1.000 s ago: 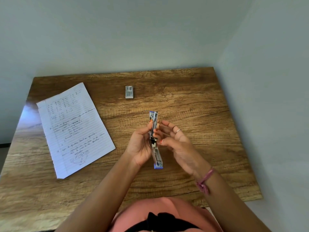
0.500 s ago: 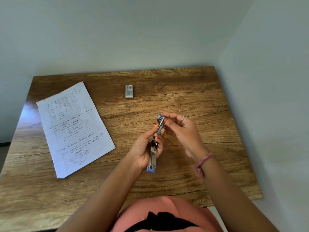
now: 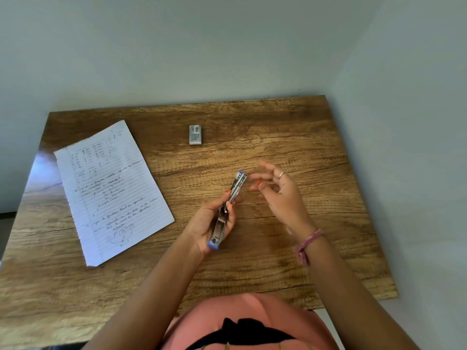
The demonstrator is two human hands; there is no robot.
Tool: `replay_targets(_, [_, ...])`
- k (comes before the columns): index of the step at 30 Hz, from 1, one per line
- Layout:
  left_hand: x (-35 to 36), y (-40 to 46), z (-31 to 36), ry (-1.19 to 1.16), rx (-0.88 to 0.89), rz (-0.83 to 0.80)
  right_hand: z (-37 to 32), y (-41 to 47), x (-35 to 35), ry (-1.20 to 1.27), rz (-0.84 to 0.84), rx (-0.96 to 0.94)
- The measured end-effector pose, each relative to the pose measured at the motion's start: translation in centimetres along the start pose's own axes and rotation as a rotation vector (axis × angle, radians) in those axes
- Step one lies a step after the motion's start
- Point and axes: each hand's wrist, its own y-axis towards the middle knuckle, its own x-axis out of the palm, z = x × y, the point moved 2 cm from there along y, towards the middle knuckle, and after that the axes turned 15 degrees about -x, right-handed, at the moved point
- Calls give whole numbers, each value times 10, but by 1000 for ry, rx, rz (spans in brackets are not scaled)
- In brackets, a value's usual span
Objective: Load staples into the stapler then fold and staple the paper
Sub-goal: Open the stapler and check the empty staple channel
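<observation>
A: Diff vs half a second ago?

B: Counter point(image 3: 290, 137) unchanged, camera roughly the same. Paper point(image 3: 111, 190) hasn't moved: flat on the counter's left side, handwritten face up, unfolded. Staple box point(image 3: 195, 134) also unmoved, far centre of the counter, well apart from both hands.

A: Hands?

B: Right hand point(image 3: 280, 195) is the big change. It was pinching the far tip of the stapler; now it's off it and shifted right, just beside the tip, not touching. Motion-blurred.

A: Right grip state?

B: Open. Fingers loosely spread and curled, palm turned toward the stapler. Can't tell if anything small sits between the fingertips, too blurred. Ring on one finger, pink band point(image 3: 307, 245) at the wrist.

A: Left?

B: Left hand point(image 3: 209, 223) still holds the stapler point(image 3: 228, 210), same as before. Grip closed round its middle and lower half, thumb on the near-left side, fingers wrapped on the right.

A: Stapler pose?

B: Off the counter, above its centre. Swung open into one long strip, running from the blue end near the wrist up and right to the far blue-edged tip. Tilt leans slightly more to the right than before. Metal channel faces the camera; can't tell whether staples are in it.
</observation>
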Motion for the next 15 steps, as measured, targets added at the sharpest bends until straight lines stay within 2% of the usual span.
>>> replay_targets(4, [0,1,-1,-24,-1,-19,2,-1,-3,-111,30,-125])
replay_targets(8, [2,1,-1,5,18,-24,4,-7,2,-199,-168,-169])
replay_targets(12, [4,-1,-2,14,25,-22,4,-5,1,-163,-79,-156])
replay_targets(15, [3,-1,-2,22,26,-26,2,-6,3,-185,-147,-178])
